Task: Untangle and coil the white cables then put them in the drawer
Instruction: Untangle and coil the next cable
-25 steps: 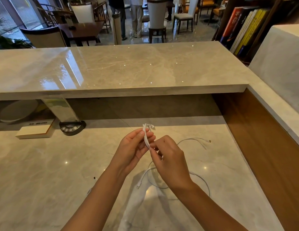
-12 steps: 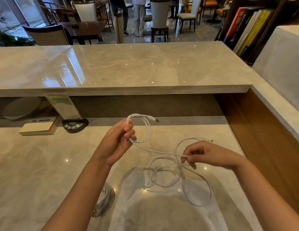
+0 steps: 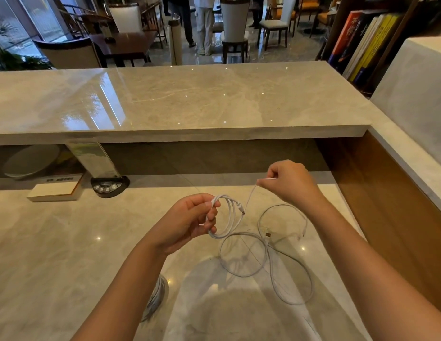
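Observation:
My left hand (image 3: 189, 219) pinches a small coil of white cable (image 3: 229, 217) held above the marble desk (image 3: 54, 254). My right hand (image 3: 288, 184) is raised to the right of it and grips the free end of the same cable, which runs taut down to the coil. More white cable (image 3: 271, 257) lies in loose overlapping loops on the desk below and to the right of both hands. A wound bundle of cable (image 3: 156, 296) lies partly hidden under my left forearm. No drawer is in view.
A raised marble counter (image 3: 189, 99) overhangs the desk's back. Beneath it sit a white box (image 3: 54, 191), a black button device (image 3: 108, 187) and a round white object (image 3: 29, 161). A wooden side panel (image 3: 396, 205) bounds the right. People and chairs stand beyond.
My right hand has lifted from the loops on the desk up and to the right, pulling the cable end. The coil in my left hand has gained turns.

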The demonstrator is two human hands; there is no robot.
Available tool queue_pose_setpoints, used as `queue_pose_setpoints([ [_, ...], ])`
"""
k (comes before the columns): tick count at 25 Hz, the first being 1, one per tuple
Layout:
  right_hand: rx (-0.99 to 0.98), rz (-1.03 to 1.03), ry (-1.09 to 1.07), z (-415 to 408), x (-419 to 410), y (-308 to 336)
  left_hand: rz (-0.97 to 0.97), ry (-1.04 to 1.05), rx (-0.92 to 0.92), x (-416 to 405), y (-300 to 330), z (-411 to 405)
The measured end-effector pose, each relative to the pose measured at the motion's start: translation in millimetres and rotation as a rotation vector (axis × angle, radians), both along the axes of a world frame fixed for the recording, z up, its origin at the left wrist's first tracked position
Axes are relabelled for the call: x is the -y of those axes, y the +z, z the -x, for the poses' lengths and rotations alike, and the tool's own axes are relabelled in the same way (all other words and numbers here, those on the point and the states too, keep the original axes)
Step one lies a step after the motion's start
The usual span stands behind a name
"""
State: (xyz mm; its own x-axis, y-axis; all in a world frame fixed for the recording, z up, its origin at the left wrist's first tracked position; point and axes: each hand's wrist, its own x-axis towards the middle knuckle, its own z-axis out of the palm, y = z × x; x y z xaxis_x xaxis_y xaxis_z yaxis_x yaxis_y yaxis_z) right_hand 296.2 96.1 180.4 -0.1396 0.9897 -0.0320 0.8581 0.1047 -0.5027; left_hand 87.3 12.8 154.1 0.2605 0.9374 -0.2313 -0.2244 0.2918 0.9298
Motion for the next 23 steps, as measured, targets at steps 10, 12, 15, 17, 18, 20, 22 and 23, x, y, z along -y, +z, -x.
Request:
queue_pose_setpoints([
  [10,0.120,-0.084,-0.047,20,10,-10,0.033,0.023,-0.093,2,-10,3],
  [12,-0.130,-0.051,-0.011,22,17,-4,0.048,0.064,-0.146,1,-13,-2],
  [15,-0.413,0.078,0.081,29,39,10,0.046,0.158,-0.126,1,-18,-9],
  [17,-0.467,0.089,0.151,34,59,7,0.051,0.223,-0.086,0,-22,-11],
  [18,-0.462,0.047,0.186,37,69,1,0.055,0.245,-0.064,0,-23,-11],
  [20,-0.386,-0.104,0.232,43,83,-18,0.064,0.253,-0.043,0,-23,-13],
  [22,-0.260,-0.267,0.245,49,92,-36,0.075,0.239,-0.012,2,-22,-18],
  [23,-0.189,-0.348,0.252,51,95,-43,0.082,0.237,0.020,4,-21,-20],
])
